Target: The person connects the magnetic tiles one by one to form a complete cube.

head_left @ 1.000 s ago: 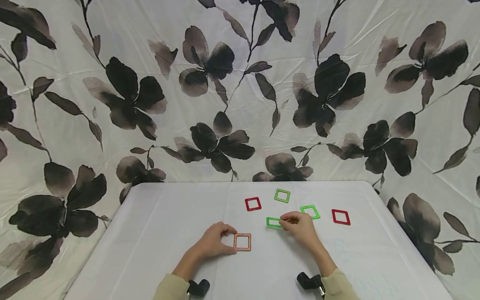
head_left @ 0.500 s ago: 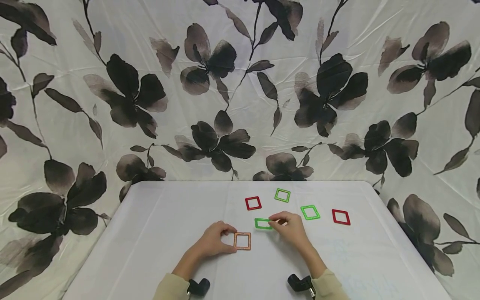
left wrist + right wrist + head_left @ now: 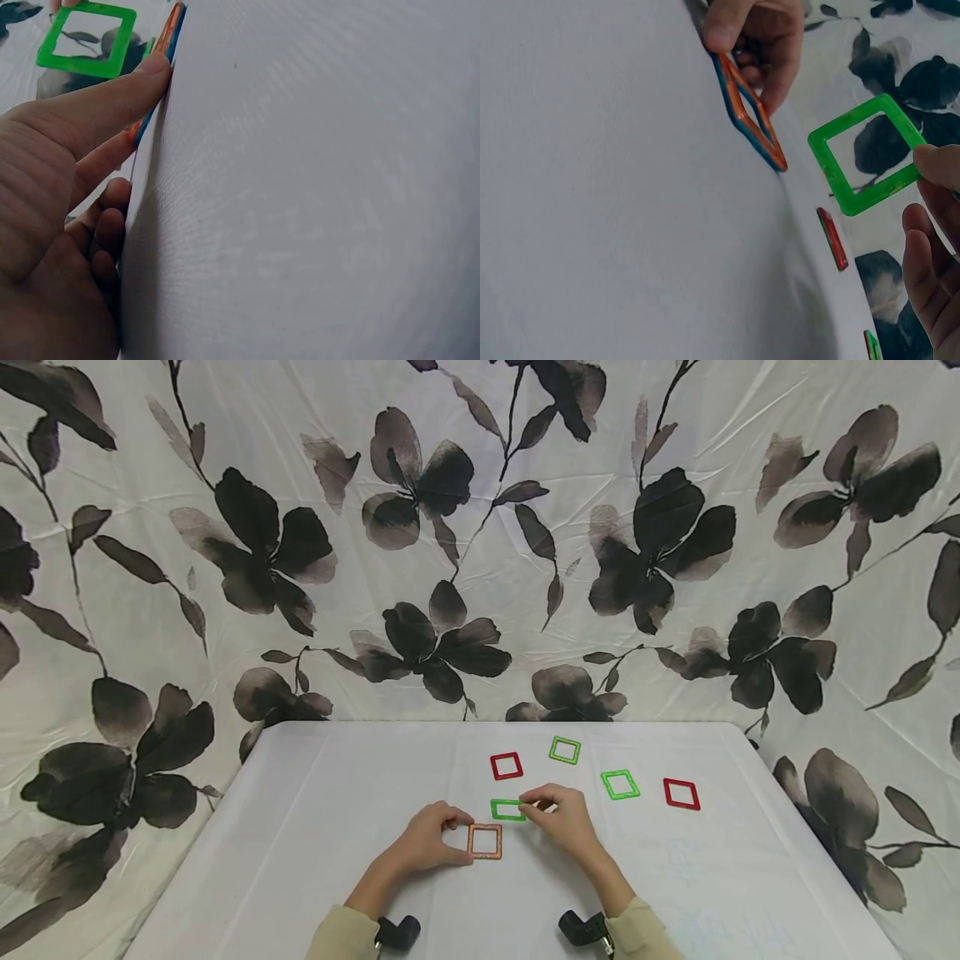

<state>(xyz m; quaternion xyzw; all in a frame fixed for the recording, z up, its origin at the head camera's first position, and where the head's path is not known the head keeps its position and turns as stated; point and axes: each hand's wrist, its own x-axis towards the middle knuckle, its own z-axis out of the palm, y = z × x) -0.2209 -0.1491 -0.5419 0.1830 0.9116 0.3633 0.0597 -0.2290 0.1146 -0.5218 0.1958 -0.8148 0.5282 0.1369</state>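
My left hand (image 3: 433,838) holds an orange square magnetic tile frame (image 3: 501,843) near the table's middle, thumb at its near left corner and index finger at the far left one. Under the orange, the left wrist view shows a blue layer (image 3: 140,133). Between thumb and fingertips, my right hand (image 3: 564,823) pinches a green square frame (image 3: 504,818) by its right side. In the right wrist view this green frame (image 3: 829,169) is raised off the table and tilted. Seen from the head, it lies just beyond the orange one, with a narrow gap.
Farther back on the white table (image 3: 337,777) lie a red frame (image 3: 495,768) and a green frame (image 3: 553,750). Toward the right are another green frame (image 3: 609,795) and a second red one (image 3: 667,794). A floral cloth (image 3: 555,610) hangs behind the table.
My right hand has moved left with the green frame, from beside the right-hand green frame to just behind the orange one. The left hand and orange frame have stayed put.
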